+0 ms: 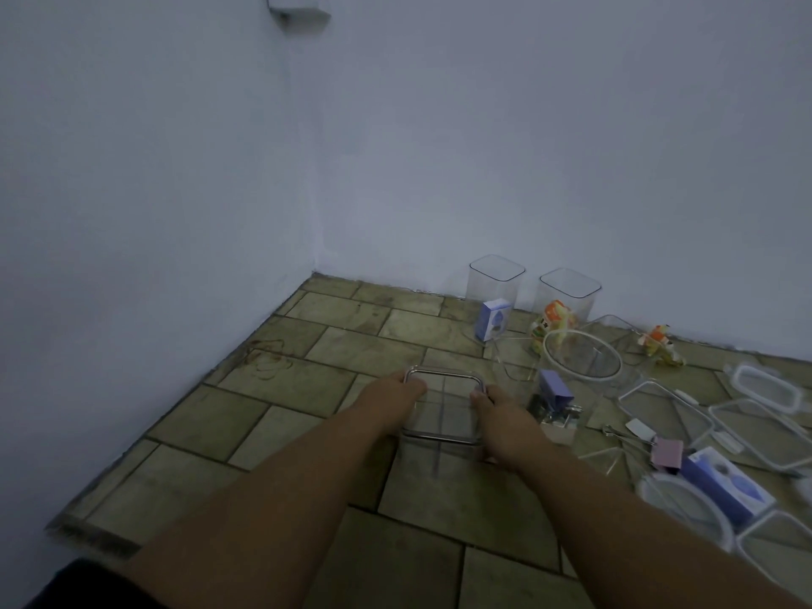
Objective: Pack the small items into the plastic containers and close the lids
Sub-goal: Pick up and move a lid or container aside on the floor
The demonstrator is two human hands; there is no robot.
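A clear square plastic container [444,415] with a grey-rimmed lid on top stands on the tiled floor in front of me. My left hand [397,395] presses on the lid's left edge and my right hand [501,410] grips its right edge. Just to the right lie a small purple box [556,386] and some metal clips [556,417]. A round clear container [582,356] sits behind them. Two tall clear containers [496,279] [569,290] stand by the wall, with a blue-white box [492,320] and an orange snack packet [553,320] beside them.
Loose lids [668,408] [762,382] lie at the right, with a pink binder clip [668,452], a blue box [725,490] and another orange packet [659,342]. White walls meet in a corner at the back left. Bare tiles stretch to the left.
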